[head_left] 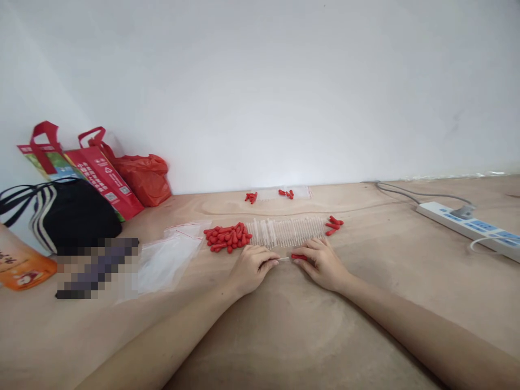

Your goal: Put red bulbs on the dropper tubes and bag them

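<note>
My left hand [254, 269] pinches a thin clear dropper tube [284, 259], its free end pointing right. My right hand [323, 264] is closed on a red rubber bulb [299, 257], whose end faces the tube across a small gap. Just beyond both hands lies a row of clear dropper tubes [288, 232], side by side on the wooden table [268, 336]. A heap of red rubber bulbs [227, 236] touches the row's left end. Several more red bulbs [333, 223] lie at its right end.
Clear zip bags [166, 265] lie left of the heap. Near the wall, another clear bag [264, 193] has red bulbs around it. Red shopping bags [108, 179], a black drawstring bag [81, 216] and an orange pouch [28, 260] stand left. A power strip [471, 227] with cables lies right.
</note>
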{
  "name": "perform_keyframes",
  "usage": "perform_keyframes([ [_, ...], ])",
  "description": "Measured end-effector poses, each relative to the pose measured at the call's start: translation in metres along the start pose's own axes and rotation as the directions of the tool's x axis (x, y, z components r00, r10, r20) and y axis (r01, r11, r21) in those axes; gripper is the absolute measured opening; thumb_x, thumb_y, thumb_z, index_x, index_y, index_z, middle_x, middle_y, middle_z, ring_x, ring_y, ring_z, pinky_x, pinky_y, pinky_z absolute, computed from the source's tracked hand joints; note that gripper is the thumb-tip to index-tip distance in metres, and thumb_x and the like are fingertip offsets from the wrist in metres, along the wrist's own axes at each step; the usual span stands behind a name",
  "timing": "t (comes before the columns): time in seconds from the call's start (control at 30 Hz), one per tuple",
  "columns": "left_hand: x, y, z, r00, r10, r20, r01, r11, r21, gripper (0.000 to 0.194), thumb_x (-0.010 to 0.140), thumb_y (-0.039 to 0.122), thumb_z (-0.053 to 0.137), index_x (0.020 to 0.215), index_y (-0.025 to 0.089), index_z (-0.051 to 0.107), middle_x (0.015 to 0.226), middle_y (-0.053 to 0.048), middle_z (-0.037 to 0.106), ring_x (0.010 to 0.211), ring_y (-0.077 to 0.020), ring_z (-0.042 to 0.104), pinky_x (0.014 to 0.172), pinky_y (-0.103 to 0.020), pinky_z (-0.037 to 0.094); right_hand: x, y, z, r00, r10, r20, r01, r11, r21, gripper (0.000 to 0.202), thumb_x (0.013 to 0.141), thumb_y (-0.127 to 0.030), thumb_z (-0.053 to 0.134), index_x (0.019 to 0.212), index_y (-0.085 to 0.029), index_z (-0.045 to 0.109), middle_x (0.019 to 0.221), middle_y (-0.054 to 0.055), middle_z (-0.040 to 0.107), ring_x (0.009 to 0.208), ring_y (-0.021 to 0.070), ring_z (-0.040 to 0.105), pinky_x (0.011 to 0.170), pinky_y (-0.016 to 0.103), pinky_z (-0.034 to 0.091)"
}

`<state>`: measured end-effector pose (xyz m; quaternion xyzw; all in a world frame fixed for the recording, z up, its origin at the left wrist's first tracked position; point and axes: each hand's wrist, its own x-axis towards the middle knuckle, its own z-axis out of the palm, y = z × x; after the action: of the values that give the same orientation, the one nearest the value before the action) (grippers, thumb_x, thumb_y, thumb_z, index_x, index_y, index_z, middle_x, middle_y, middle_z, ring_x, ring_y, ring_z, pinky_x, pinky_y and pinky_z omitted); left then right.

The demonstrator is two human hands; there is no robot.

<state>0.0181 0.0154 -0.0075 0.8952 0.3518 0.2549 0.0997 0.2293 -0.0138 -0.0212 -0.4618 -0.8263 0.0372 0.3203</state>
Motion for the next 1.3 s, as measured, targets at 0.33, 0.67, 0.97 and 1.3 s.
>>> perform_keyframes([
  [0.33,0.0,-0.0005,0.0011,0.999,0.033,-0.014,-0.033,0.999,0.008,0.016,0.084,0.024,0.05,0.088,0.02,0.065,0.078,-0.001,0.067,0.076,-0.0157,0.059,0.072,-0.029,0.037,-0.0003,-0.0024,-0.0011,0.999,-0.043,0.019,0.043,0.999,0.008,0.017,0.083,-0.027,0.049,0.093,-0.024,0.063,0.085,0.004,0.062,0.082,0.0176,0.051,0.075,0.036,0.032],
  [0.67,-0.0008,-0.0018,0.0025,0.995,0.085,-0.06,-0.086,0.996,-0.01,0.014,0.083,0.022,0.052,0.086,0.02,0.066,0.076,-0.001,0.067,0.073,-0.0152,0.059,0.069,-0.029,0.037,-0.0011,0.0009,0.0043,0.994,-0.107,0.0,0.106,0.982,0.158,0.019,0.083,-0.023,0.048,0.099,-0.023,0.059,0.087,0.004,0.062,0.081,0.0154,0.056,0.074,0.033,0.037],
  [0.97,-0.001,-0.0025,0.0029,0.987,0.125,-0.097,-0.129,0.991,-0.036,0.015,0.084,0.024,0.051,0.088,0.02,0.065,0.075,-0.001,0.067,0.071,-0.0143,0.059,0.068,-0.028,0.038,0.0002,-0.0015,0.0011,0.993,-0.117,0.005,0.113,0.964,0.24,0.016,0.083,-0.016,0.045,0.093,-0.02,0.056,0.087,0.004,0.06,0.08,0.0146,0.055,0.072,0.031,0.039],
  [1.3,-0.0014,-0.0033,0.004,0.983,0.147,-0.108,-0.152,0.988,-0.036,0.015,0.083,0.024,0.052,0.087,0.019,0.066,0.075,-0.001,0.067,0.07,-0.0148,0.058,0.067,-0.029,0.038,0.0002,-0.0029,0.0003,0.992,-0.126,0.008,0.119,0.951,0.285,0.013,0.083,-0.016,0.046,0.091,-0.019,0.055,0.086,0.004,0.06,0.079,0.0145,0.054,0.072,0.031,0.041],
])
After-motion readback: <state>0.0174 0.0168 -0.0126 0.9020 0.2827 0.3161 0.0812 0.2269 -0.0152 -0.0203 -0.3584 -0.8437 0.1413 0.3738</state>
